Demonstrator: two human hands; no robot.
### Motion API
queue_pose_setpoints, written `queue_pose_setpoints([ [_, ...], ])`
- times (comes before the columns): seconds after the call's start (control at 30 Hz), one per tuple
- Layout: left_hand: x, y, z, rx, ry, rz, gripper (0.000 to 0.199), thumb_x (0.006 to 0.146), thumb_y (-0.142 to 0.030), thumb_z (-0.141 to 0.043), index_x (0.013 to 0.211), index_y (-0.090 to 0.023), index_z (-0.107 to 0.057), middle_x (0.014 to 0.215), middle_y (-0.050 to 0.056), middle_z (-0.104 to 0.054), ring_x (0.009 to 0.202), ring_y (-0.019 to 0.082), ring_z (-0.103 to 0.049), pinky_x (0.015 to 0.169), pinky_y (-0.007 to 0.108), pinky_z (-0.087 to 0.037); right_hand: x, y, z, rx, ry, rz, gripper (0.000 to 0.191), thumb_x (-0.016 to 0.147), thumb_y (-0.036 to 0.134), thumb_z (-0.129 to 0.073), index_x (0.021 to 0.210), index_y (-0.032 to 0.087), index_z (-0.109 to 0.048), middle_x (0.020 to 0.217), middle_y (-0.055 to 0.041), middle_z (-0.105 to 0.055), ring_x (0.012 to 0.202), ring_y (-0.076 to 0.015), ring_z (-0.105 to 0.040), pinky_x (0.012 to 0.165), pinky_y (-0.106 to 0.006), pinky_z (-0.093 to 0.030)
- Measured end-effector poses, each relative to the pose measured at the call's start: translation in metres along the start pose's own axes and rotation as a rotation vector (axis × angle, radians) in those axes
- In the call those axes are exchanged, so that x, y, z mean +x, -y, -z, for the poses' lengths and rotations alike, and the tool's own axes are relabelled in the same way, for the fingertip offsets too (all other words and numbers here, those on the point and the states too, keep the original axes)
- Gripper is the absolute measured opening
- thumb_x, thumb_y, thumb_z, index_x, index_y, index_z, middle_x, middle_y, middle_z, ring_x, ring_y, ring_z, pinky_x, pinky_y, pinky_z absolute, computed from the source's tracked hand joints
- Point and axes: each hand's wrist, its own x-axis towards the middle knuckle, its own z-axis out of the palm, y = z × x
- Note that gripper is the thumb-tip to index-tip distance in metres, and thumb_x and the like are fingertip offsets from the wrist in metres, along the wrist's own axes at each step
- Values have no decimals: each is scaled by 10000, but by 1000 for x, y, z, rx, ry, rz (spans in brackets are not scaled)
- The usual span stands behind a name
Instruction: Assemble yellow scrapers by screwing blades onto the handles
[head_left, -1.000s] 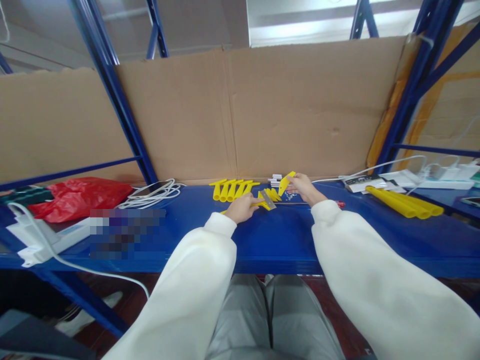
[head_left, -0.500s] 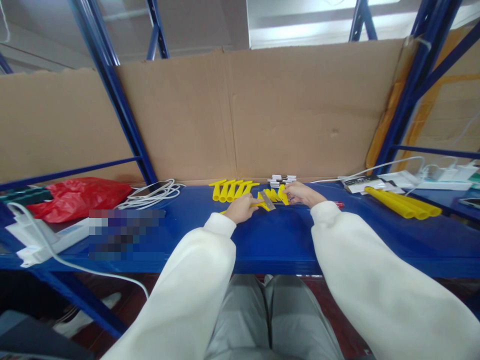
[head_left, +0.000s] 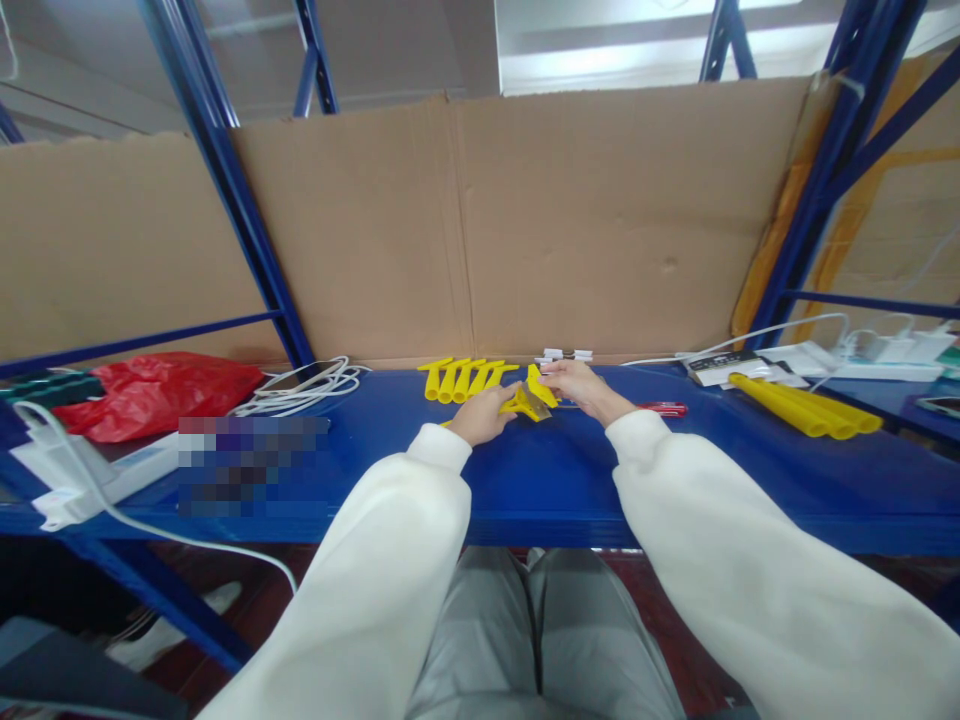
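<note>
My left hand (head_left: 481, 415) is closed around a yellow scraper (head_left: 519, 402) whose flat metal blade lies across its head. Close to that blade, a small yellow plate (head_left: 536, 382) is pinched in my right hand (head_left: 585, 388), tilted above the scraper head. Whether the plate touches the blade, I cannot tell. A red-handled tool, apparently a screwdriver (head_left: 664, 409), lies beside my right wrist. Several yellow scraper handles (head_left: 463, 382) stand in a row behind my left hand. Small white and dark pieces (head_left: 566, 355) sit behind my right hand, partly covered by it.
Three yellow tubes (head_left: 817, 408) lie on the blue tabletop (head_left: 555, 490) at right, near a white packet (head_left: 724, 366) and a power strip. On the left are a red plastic bag (head_left: 165, 395), coiled white cable (head_left: 315, 388) and another power strip (head_left: 139, 475). Cardboard (head_left: 562, 230) walls the back.
My right hand has moved left with a yellow plate, bringing it near the scraper head. More of the red handle now shows. My left hand stays put, the scraper slightly turned.
</note>
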Motion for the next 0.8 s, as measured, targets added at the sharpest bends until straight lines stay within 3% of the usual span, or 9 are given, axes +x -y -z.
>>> queue_pose_setpoints([
  [0.2,3,7,-6,-36,-28,-19,634,842,-235,-650,1448,-206,-466,1370,124,-602,1286,265,-548,1126,419,-374,-6,-4,-16,-119,-44,106,204,660,-11,-670,717,173,-601,591,40,-606,625,-128,-620,671,-239,-506],
  [0.53,5,7,-7,-42,2,-39,666,837,-226,-646,1465,-151,-439,1385,151,-586,1327,270,-512,1139,419,-362,-3,-8,-19,-148,-9,100,219,659,-9,-673,718,182,-583,547,58,-586,581,-120,-612,622,-223,-506],
  [0.8,6,10,-10,-62,-27,-84,623,829,-178,-637,1432,-221,-486,1358,114,-611,1283,257,-553,1126,448,-382,-5,-11,-19,-177,20,124,181,691,29,-700,714,173,-592,606,35,-628,612,-119,-619,635,-220,-500],
])
